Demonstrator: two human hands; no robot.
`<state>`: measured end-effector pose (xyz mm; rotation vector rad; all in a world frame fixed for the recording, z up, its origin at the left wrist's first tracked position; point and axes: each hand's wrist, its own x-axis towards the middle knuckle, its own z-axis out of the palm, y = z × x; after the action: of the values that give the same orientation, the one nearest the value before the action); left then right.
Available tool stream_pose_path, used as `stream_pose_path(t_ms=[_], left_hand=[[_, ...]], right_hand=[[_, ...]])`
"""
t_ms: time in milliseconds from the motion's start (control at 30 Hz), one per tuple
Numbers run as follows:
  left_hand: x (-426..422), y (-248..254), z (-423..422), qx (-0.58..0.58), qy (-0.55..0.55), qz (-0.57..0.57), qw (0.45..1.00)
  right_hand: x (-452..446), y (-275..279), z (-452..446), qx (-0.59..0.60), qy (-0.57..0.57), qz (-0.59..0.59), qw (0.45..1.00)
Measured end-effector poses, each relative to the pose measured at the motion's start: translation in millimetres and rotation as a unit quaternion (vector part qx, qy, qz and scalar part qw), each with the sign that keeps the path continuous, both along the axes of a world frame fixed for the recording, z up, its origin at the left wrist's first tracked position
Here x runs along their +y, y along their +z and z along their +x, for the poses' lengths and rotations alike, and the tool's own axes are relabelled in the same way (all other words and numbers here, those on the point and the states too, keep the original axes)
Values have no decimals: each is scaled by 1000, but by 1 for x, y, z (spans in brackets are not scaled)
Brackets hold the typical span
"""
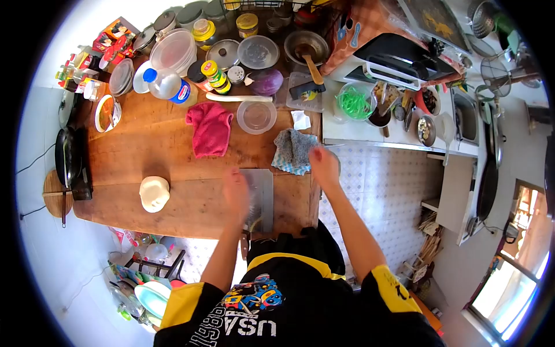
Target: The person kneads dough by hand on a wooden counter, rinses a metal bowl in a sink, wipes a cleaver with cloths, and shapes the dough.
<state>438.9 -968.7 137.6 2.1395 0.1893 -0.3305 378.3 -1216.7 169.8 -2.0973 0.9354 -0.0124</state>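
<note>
On the wooden table (121, 179), the grey board (265, 196) lies at the near edge, probably for easy reach, with folded cloths (295, 148) beyond, likely handy for wiping. The blurred left hand (236, 189) is over the board's left side, the right hand (324, 165) beside the cloths; whether either is open or closed, I cannot tell. A pale lump (154, 194) sits well apart, perhaps leaving working room.
</note>
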Motion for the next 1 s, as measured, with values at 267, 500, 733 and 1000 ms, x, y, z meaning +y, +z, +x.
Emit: stream_pose_path(t_ms=[267,500,733,1000], left_hand=[[-132,11,-18,-67,-114,91,987],[-153,5,-11,-25,-116,219,968],[-154,-5,-15,-39,-107,200,973],[-170,-11,-17,-25,-57,185,981]], right_hand=[[-23,-46,88,81,-43,-147,985],[-42,-77,79,-42,-30,-29,998],[-49,-69,70,-171,-29,56,983],[-50,-69,87,-188,-98,70,975]])
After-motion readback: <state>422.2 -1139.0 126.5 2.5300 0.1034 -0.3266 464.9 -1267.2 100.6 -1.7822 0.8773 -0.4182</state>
